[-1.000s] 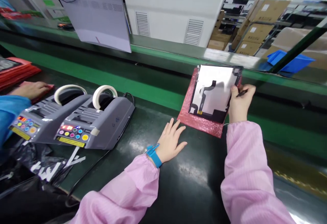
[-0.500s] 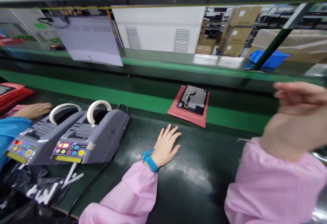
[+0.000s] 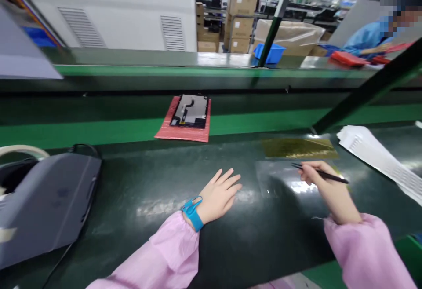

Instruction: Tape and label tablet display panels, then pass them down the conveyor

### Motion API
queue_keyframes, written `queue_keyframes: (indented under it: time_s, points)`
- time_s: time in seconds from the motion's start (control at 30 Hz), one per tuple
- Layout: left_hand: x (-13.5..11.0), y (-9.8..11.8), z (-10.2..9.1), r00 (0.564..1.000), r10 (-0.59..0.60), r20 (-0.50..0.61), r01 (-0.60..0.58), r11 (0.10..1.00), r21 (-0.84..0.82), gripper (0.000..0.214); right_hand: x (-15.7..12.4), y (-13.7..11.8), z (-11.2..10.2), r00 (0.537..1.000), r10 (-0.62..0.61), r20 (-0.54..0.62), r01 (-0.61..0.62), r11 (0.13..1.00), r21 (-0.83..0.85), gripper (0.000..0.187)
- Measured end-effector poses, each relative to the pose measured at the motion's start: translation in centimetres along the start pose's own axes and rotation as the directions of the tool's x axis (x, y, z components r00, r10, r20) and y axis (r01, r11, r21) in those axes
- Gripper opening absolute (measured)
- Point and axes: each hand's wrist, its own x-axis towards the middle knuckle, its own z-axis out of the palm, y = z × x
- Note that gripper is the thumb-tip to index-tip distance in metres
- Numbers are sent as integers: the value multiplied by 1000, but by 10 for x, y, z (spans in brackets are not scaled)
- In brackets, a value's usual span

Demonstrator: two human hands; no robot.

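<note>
My left hand lies flat on the dark green bench with its fingers spread and nothing in it. A blue strap circles that wrist. At the right, my right hand grips black tweezers, their tips pointing left. Below the tweezers is a clear film sheet, and behind it lies a yellowish translucent sheet. Beyond my left hand, a flat screen panel with a grey back and dark flex cable rests on a pink bubble-wrap bag.
A grey tape dispenser with a cable stands at the left. White label sheets lie at the far right, beside a slanted dark post. Behind the ledge are a blue bin, cartons and a person in blue.
The view has swung right, bringing the film sheets and label sheets into sight. My right hand has come down from its raised position and now holds tweezers. My left hand stays flat on the bench.
</note>
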Motion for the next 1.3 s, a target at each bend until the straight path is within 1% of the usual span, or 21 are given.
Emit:
queue_keyframes:
  time_s: [0.03,0.07,0.13,0.2,0.23,0.3,0.33,0.43,0.5,0.53,0.57,0.63,0.67,0.73,0.77,0.83,0.9,0.97,1.03,1.1,1.3]
  points:
    - [9,6,4,1000,29,7,-29,1000,-9,38,-2,14,-3,999,38,29,-38,999,-24,46]
    - [17,11,8,998,55,11,-55,998,-15,39,-5,27,-6,997,69,35,-68,997,-44,45]
    - [33,21,17,994,108,21,-108,994,-18,41,-10,50,-15,996,85,-7,-85,989,-124,41]
    - [46,30,24,987,158,25,-158,987,-10,46,-16,67,-23,999,13,-49,-26,961,-276,37]
    - [51,34,26,983,184,22,-184,983,-2,48,-19,73,-25,998,-37,-41,20,932,-363,34]
    - [57,41,29,971,238,7,-238,971,21,50,-28,79,-22,993,-120,8,108,861,-497,28]
    - [58,43,29,964,264,-3,-264,964,33,50,-34,79,-17,989,-146,33,141,833,-534,25]
    - [56,47,24,955,296,-19,-294,954,62,48,-54,67,9,976,-192,107,218,792,-570,20]
    - [52,48,18,962,274,-24,-271,960,74,49,-67,52,30,966,-202,162,258,796,-548,19]
    - [50,50,16,965,260,-27,-257,963,79,50,-73,44,39,961,-202,190,272,811,-517,19]
    - [48,51,13,968,250,-29,-247,965,84,51,-78,36,47,954,-205,218,286,836,-468,21]
    - [42,56,11,974,226,-35,-222,971,93,52,-84,24,56,940,-206,273,287,909,-303,25]
    - [39,59,12,978,203,-39,-199,975,97,53,-85,20,58,940,-191,283,252,947,-197,27]
    - [33,63,16,990,137,-41,-132,986,99,57,-79,20,56,967,-108,231,107,994,16,30]
    - [31,65,18,994,101,-39,-97,991,96,59,-73,23,53,983,-39,180,20,994,106,34]
    - [28,65,24,999,49,-16,-47,995,84,64,-54,33,44,993,96,74,-110,970,218,43]
    - [27,64,27,999,34,23,-36,997,70,65,-34,44,35,987,163,6,-160,960,231,44]
    - [28,62,28,998,35,55,-38,997,61,63,-16,52,27,984,178,-21,-170,965,200,42]
    - [29,62,27,997,33,63,-37,998,58,61,-6,57,23,984,175,-23,-168,970,174,44]
    - [30,62,26,998,30,60,-34,998,54,61,-4,59,22,985,175,-9,-171,974,149,45]
    - [29,63,26,998,30,56,-33,998,45,60,-11,62,20,981,193,5,-193,979,61,46]
